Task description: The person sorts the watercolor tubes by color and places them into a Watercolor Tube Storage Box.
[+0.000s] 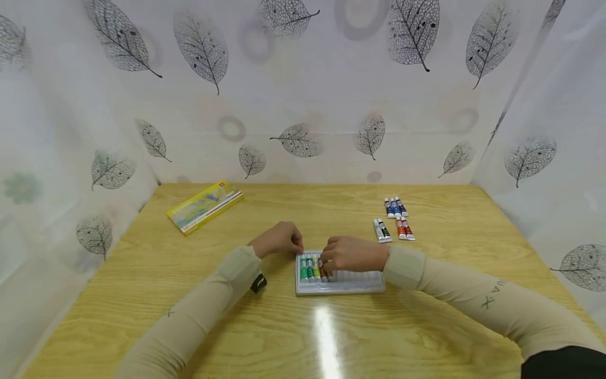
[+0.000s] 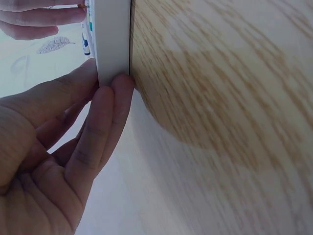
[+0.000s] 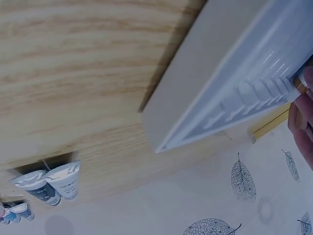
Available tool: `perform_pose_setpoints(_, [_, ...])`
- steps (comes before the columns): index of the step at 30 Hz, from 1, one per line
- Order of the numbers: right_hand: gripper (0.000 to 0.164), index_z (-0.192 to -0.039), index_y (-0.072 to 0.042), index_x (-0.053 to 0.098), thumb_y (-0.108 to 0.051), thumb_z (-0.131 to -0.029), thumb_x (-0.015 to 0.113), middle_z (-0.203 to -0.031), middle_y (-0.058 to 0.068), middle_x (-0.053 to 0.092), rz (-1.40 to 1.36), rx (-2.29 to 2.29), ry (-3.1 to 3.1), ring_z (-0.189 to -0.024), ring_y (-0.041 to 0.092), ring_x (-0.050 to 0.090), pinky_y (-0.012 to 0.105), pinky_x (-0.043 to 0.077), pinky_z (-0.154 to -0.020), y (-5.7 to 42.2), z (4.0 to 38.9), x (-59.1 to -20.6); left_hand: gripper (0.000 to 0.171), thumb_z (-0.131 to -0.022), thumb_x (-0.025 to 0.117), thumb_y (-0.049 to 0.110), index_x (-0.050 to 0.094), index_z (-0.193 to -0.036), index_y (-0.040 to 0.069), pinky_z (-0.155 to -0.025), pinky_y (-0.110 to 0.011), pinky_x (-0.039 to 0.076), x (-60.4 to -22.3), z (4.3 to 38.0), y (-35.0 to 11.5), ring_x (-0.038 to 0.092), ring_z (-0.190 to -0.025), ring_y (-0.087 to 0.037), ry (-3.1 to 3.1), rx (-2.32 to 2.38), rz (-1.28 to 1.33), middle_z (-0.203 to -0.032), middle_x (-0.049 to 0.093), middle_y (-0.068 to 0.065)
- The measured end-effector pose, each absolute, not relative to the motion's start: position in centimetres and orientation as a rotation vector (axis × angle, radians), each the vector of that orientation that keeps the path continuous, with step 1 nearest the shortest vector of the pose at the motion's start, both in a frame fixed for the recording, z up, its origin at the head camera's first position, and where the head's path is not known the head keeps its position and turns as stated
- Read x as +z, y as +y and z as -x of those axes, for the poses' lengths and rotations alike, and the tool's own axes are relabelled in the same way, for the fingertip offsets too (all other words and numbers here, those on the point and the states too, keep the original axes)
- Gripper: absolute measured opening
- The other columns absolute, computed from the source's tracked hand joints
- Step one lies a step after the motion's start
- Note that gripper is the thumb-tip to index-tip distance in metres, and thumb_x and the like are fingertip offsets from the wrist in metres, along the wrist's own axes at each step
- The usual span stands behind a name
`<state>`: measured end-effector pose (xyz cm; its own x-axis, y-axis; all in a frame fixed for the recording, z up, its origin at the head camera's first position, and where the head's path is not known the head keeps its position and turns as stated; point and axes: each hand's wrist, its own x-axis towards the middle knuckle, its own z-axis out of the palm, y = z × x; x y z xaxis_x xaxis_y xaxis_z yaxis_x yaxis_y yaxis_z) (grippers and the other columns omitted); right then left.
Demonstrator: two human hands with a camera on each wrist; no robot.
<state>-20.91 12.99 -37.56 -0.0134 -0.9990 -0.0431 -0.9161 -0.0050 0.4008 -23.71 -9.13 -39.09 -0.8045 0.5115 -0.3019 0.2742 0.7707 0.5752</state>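
A white plastic tray (image 1: 360, 287) lies on the table with a row of paint tubes in its left part: green tubes (image 1: 304, 268), a yellow tube (image 1: 315, 267) and a brown tube (image 1: 323, 273). My left hand (image 1: 280, 239) holds the tray's left end; in the left wrist view thumb and fingers meet at the tray's white side wall (image 2: 113, 44). Over the row, my right hand (image 1: 355, 255) pinches a paint tube (image 3: 299, 85) with an ochre band, mostly hidden by the fingers. Moulded slots (image 3: 249, 98) show bare to its right.
Behind the tray at right lie a white and a dark tube (image 1: 382, 230), two red tubes (image 1: 404, 228) and three blue ones (image 1: 395, 207). A yellow box (image 1: 204, 207) rests at the back left. Leaf-print curtains (image 1: 303, 95) enclose the table (image 1: 227, 326).
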Motion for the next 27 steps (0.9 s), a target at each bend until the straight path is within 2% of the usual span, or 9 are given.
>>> perform_pose_setpoints(22, [0.021, -0.102, -0.022, 0.068, -0.014, -0.083, 0.069, -0.105, -0.007, 0.068, -2.024, -0.459, -2.061, -0.082, 0.004, 0.066, 0.022, 0.050, -0.075, 12.70, 21.02, -37.58, 0.014, -0.084, 0.070, 0.014, 0.069, -0.072, 0.009, -0.058, -0.019, 0.040, -38.80, 23.69, -9.16, 0.048, -0.061, -0.008, 2.517, 0.717, -0.612, -0.067, 0.063, 0.002])
perform_pose_setpoints(27, [0.019, -0.100, -0.022, 0.068, -0.013, -0.083, 0.068, -0.101, -0.008, 0.068, -2.027, -0.431, -2.058, -0.077, 0.003, 0.065, 0.021, 0.049, -0.072, 12.77, 21.05, -37.72, 0.014, -0.083, 0.070, 0.013, 0.069, -0.071, 0.008, -0.058, -0.019, 0.039, -39.04, 23.69, -9.06, 0.048, -0.060, -0.008, 2.517, 0.724, -0.623, -0.066, 0.063, 0.003])
